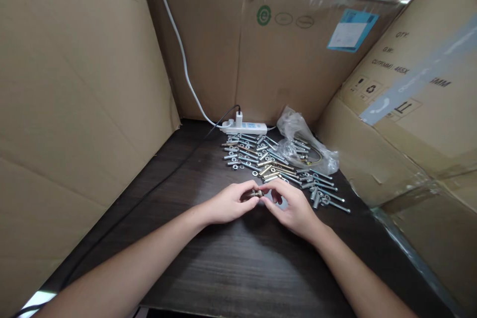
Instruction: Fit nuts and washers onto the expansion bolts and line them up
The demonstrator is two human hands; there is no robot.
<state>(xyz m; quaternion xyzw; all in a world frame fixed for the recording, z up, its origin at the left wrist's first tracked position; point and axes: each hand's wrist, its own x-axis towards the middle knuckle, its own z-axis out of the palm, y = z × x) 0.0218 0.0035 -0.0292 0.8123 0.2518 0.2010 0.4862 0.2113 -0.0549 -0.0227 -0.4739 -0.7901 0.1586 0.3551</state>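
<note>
A short brass-coloured expansion bolt [256,193] is held low over the dark table, between my two hands. The thumb and fingers of my left hand [236,202] are closed around its left part. At the other end, my right hand [286,203] pinches the tip with thumb and forefinger, its other fingers curled; whether a small nut or washer sits there is too small to tell. Just beyond my fingers lie loose metal sleeves [272,175], long bolts [337,202], nuts and washers [255,173], some silver, some brass-coloured.
A white power strip [253,128] with a plugged-in adapter stands behind the hardware. A clear plastic bag [294,129] lies at the back right, partly over metal pieces. A black cable [164,186] crosses the table on the left. Cardboard walls [208,49] enclose three sides.
</note>
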